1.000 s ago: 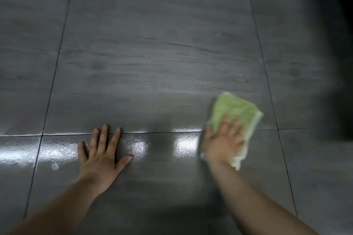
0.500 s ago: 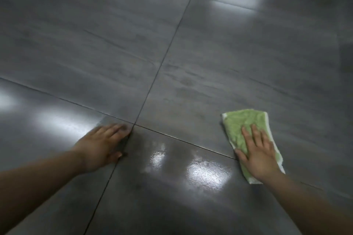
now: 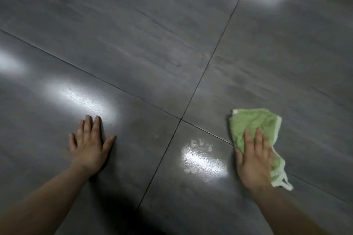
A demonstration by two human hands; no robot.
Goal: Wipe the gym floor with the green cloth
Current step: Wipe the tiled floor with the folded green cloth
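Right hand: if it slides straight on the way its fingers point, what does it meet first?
Nothing but floor. The right hand presses the crumpled green cloth flat; ahead lie only bare grey floor tiles, as far as the picture shows.

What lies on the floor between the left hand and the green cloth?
Head view: only bare grey tile between left hand and green cloth, with a grout-line crossing and a glossy glare patch.
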